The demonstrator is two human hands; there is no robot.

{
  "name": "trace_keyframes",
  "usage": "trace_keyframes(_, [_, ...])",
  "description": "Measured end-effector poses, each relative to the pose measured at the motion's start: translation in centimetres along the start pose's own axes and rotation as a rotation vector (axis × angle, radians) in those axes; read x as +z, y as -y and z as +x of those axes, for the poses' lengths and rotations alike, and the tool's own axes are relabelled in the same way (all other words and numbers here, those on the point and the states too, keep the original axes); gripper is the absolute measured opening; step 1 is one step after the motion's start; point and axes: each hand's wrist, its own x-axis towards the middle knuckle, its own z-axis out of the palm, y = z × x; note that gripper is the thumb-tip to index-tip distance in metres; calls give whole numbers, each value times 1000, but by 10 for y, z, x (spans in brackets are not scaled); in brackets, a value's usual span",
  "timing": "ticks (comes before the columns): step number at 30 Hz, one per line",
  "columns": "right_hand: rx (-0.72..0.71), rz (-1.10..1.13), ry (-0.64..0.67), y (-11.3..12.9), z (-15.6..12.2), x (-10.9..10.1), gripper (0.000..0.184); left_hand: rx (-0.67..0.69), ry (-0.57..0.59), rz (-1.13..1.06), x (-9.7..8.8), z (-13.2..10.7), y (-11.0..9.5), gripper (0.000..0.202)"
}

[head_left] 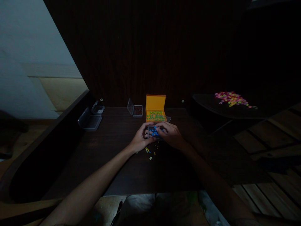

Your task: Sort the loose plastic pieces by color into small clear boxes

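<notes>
My left hand (141, 138) is wrapped round the left side of a small clear plastic box (148, 128), with the thumb along its near edge. Several small blue pieces (154, 133) lie inside the box. Over its right side, my right hand (171, 133) is curled with thumb and forefinger close together at a small blue piece (155, 127). The fingers partly hide the box. Just behind the hands stands an open yellow case (155, 102), its lid raised and its base covered with green marks. Small yellow and pale bits (150, 158) lie scattered nearer to me.
An open clear box with dark red contents (137, 110) stands left of the yellow case. Two more open clear boxes, a larger one (92, 122) and a smaller one (98, 109), sit by the left side panel. Colourful small pieces (231, 99) are heaped on a dark shelf at right.
</notes>
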Motion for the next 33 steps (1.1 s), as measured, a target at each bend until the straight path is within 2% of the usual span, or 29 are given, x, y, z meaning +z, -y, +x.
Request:
trace_keyframes(19, [-7, -188, 96, -4, -8, 13, 17, -20, 12, -14, 1, -1, 1, 63])
trace_keyframes(26, [-18, -156, 102, -2, -8, 14, 17, -14, 14, 2, 2, -2, -3, 62])
trace_keyframes(29, [-42, -113, 74, -3, -7, 12, 17, -13, 13, 4, 2, -2, -2, 62])
trace_keyframes(33, [-60, -80, -27, -4, -5, 10, 17, -7, 11, -3, 2, -2, -2, 62])
